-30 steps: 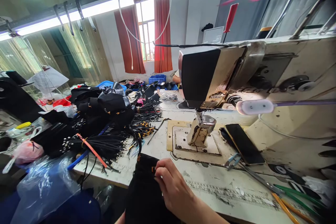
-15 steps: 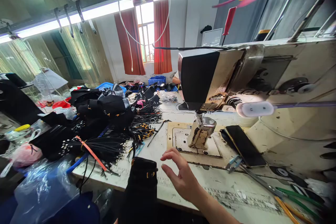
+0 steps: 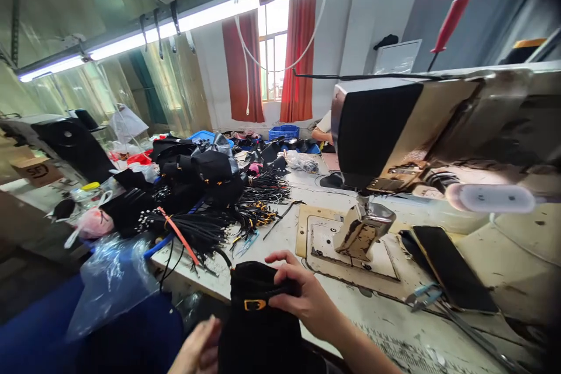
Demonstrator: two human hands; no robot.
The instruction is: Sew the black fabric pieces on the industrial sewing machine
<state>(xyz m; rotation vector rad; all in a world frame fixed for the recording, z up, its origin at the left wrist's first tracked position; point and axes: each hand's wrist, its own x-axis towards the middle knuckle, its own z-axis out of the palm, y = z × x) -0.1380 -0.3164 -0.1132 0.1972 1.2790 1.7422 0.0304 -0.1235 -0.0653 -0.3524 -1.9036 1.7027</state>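
The right hand holds a soft black cloth piece at the near edge of the worktop, its fingers curled over the top fold. A small shiny gold buckle sits on the cloth. The left hand touches the cloth low down; I cannot tell if its fingers are closed. Behind lies a bundle of thin black cords with a red band, and a heap of black bags. The big grey sewing machine stands to the right, its metal foot on a flat plate. A dark flat phone and small snips lie nearby. A crinkly clear plastic bag hangs off to the left.
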